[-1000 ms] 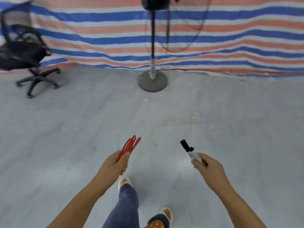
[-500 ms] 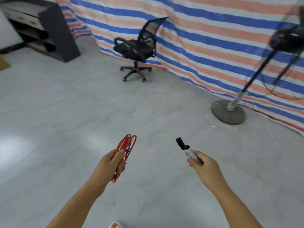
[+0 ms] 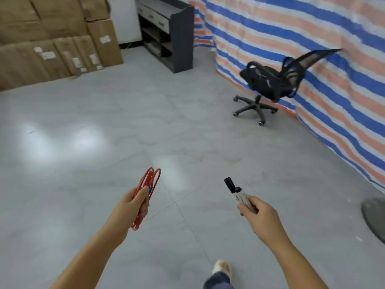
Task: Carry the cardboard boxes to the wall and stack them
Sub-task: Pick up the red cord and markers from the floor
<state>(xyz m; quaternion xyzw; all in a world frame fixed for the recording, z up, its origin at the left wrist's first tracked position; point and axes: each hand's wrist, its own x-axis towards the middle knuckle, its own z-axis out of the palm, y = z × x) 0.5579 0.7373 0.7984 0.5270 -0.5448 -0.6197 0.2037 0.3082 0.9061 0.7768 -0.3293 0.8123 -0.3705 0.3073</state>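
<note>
1. Cardboard boxes point(image 3: 56, 34) stood stacked at the far left of the room, several tiers high, with white labels on the faces of the lower ones; they rested on the grey tiled floor point(image 3: 125, 126), well apart from both hands.
2. Left hand point(image 3: 131, 207) was curled round a coil of red cord point(image 3: 149, 188), the loops sticking out above the thumb and hanging below the palm.
3. Right hand point(image 3: 260, 213) pinched a marker point(image 3: 237, 192) by its pale barrel, its black cap pointing up and away from the person.
4. Both forearms reached forward over bare floor, the hands apart and level with each other.
5. A dark shelf unit point(image 3: 177, 36) with a pale drawer front stood at the far end, just right of the boxes.
6. A black mesh office chair point(image 3: 270, 82) on castors stood to the right, close against a blue, white and orange striped tarp point(image 3: 312, 38) that ran along the right side.
7. Part of a round grey base point(image 3: 375, 217) showed at the right edge, on the floor.
8. One foot point(image 3: 221, 268) in a light shoe and a blue trouser leg showed at the near edge.
</note>
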